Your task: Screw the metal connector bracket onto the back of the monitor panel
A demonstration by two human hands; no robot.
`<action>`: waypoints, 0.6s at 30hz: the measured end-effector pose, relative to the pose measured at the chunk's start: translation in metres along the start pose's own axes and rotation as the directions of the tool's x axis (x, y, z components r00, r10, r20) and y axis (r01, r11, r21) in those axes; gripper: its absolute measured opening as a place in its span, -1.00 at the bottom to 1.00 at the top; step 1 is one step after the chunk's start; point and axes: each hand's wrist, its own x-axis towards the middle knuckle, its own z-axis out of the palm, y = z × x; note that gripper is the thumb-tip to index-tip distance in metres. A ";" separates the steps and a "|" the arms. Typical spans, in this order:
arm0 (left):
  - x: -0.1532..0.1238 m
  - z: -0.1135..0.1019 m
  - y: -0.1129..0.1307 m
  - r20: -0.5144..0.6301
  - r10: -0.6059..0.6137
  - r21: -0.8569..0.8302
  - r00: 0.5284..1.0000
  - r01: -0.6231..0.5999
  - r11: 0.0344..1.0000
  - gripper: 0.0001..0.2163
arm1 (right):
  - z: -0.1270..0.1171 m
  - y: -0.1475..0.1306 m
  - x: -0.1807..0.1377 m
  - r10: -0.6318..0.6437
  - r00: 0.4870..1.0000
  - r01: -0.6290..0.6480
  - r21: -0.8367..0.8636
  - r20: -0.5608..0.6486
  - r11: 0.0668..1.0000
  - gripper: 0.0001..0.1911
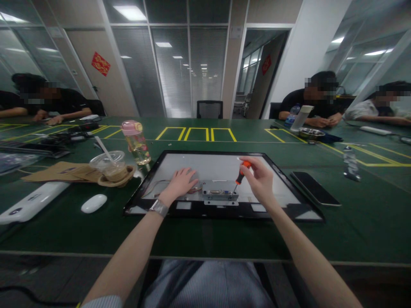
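Note:
A flat display panel (205, 164) with a black frame lies face down before me on the green table. Near its front edge is a metal bracket (221, 202) bearing ports, and thin wires (160, 185) run off to its left. My right hand (259, 177) grips an orange-and-black screwdriver (244, 167) by the handle. The driver is tilted, its tip at the right end of the bracket; whether it sits in a screw is too small to tell. My left hand (180, 185), fingers spread, rests on the panel and wires left of the bracket.
Left of the panel stand a pink-lidded bottle (136, 143), an iced-drink cup (109, 164), a white mouse (94, 203) and a long white device (32, 203). To the right lie a black phone (314, 188) and a silvery packet (351, 163). Several people sit across the table.

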 end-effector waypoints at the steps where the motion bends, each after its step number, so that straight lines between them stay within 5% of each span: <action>1: 0.000 0.000 0.000 -0.002 -0.003 0.002 1.000 0.003 1.000 -0.54 | 0.000 0.001 0.000 -0.014 1.000 0.014 -0.015 -0.007 1.000 -0.79; 8: 0.000 0.001 0.000 0.001 -0.002 -0.002 1.000 0.002 1.000 -0.53 | -0.001 -0.003 -0.002 0.039 0.997 -0.044 0.083 0.062 0.996 -0.69; 18: 0.000 0.001 -0.001 0.012 -0.007 -0.009 1.000 0.007 1.000 -0.52 | 0.000 0.001 -0.002 -0.026 0.997 0.027 -0.021 0.067 0.999 -0.73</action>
